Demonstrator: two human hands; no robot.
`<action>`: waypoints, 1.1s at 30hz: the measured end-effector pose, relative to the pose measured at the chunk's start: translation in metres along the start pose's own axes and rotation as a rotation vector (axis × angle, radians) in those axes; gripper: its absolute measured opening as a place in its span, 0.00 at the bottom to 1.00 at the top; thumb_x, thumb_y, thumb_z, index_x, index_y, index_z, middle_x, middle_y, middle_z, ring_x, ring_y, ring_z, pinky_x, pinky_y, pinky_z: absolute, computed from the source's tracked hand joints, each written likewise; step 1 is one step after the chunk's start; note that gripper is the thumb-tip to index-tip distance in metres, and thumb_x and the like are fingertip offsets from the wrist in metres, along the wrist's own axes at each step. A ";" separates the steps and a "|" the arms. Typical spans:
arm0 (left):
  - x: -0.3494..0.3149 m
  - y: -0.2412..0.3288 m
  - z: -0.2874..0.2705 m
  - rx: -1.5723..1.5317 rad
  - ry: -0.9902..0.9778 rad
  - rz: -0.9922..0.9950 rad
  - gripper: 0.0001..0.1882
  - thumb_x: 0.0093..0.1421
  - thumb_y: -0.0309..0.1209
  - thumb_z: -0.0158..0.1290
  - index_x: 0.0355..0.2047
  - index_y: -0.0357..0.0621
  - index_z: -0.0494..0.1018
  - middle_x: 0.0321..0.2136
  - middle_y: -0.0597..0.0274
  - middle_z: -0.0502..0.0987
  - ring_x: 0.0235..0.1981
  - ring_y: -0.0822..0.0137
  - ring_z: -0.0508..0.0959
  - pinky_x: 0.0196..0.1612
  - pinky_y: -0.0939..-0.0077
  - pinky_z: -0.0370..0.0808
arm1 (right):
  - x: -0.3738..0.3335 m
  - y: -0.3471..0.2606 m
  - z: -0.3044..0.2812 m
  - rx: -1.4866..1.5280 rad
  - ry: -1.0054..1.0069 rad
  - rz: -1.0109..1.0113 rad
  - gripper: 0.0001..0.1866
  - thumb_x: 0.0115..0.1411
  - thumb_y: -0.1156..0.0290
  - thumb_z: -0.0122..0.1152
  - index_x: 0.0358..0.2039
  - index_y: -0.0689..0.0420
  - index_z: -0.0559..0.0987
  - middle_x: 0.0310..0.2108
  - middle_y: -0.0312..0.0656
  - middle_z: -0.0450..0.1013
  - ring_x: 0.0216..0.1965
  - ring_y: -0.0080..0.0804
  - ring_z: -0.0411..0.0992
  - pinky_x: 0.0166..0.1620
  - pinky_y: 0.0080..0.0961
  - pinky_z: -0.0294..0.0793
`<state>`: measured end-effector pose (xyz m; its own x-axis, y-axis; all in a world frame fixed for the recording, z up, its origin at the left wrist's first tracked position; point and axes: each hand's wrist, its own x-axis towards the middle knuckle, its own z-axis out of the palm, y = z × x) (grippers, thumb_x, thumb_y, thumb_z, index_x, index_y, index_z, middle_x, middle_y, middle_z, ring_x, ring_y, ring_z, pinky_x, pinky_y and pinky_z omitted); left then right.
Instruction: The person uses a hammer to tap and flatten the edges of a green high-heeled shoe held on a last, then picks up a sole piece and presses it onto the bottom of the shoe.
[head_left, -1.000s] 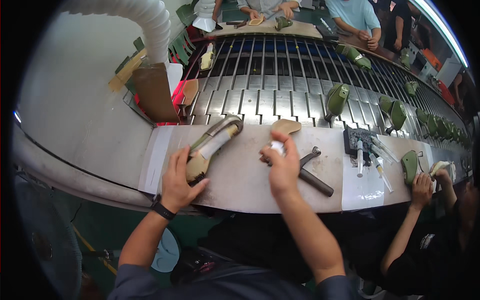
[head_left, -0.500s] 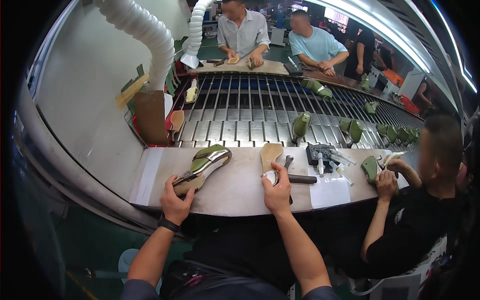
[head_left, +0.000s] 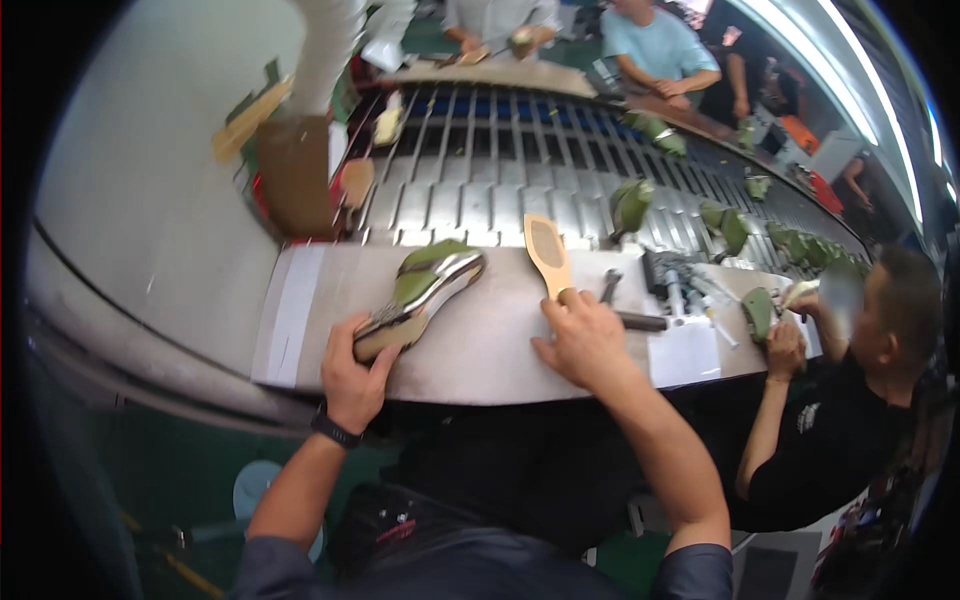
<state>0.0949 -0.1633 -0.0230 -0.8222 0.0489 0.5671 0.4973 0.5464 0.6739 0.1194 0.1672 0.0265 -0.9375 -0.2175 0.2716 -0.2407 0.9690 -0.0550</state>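
Observation:
On the left of the bench, a green and silver shoe upper (head_left: 432, 272) lies tilted, its toe pointing away from me. My left hand (head_left: 352, 375) grips its near end, with fingers and thumb on opposite sides of the tan and dark part. To the right is a tan shoe sole (head_left: 545, 250) with a brownish inner patch. My right hand (head_left: 588, 340), back upward, has its fingers closed at the sole's near end, which they cover. Some blur softens both hands.
A hammer-like tool (head_left: 640, 321) lies beside my right hand, near a dark block (head_left: 660, 270) and several syringe-like tubes. Beyond the bench (head_left: 465, 365) runs a slatted conveyor (head_left: 490, 205) carrying green shoes. At right, a co-worker's hands (head_left: 787, 345) hold another green shoe.
My right hand has turned back-up, and the white thing seen at its fingers no longer shows. The sole's far end now leans further left. The whole view has shifted and tilted.

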 end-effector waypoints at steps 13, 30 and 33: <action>0.001 -0.009 -0.027 0.222 0.226 0.110 0.25 0.52 0.23 0.72 0.49 0.36 0.75 0.43 0.54 0.78 0.40 0.55 0.78 0.41 0.69 0.76 | -0.017 -0.088 0.038 0.294 0.282 -0.055 0.20 0.54 0.68 0.74 0.47 0.59 0.83 0.55 0.47 0.78 0.62 0.48 0.72 0.72 0.63 0.53; -0.039 0.015 -0.001 -0.091 -0.200 0.615 0.22 0.42 0.19 0.68 0.41 0.46 0.83 0.39 0.67 0.77 0.39 0.63 0.76 0.40 0.67 0.73 | -0.060 -0.101 0.051 0.976 0.381 0.132 0.23 0.47 0.84 0.75 0.47 0.64 0.83 0.50 0.54 0.77 0.46 0.42 0.80 0.50 0.33 0.82; -0.054 0.001 0.009 -0.070 -0.216 0.608 0.25 0.45 0.26 0.73 0.46 0.52 0.79 0.46 0.63 0.76 0.45 0.59 0.77 0.44 0.59 0.74 | -0.069 -0.107 0.054 0.892 0.374 0.078 0.19 0.48 0.85 0.74 0.43 0.64 0.85 0.49 0.53 0.78 0.44 0.41 0.80 0.47 0.32 0.82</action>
<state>0.1376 -0.1584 -0.0572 -0.4215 0.5037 0.7540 0.9026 0.3129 0.2956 0.1965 0.0720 -0.0377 -0.8555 0.0442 0.5158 -0.4278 0.5009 -0.7524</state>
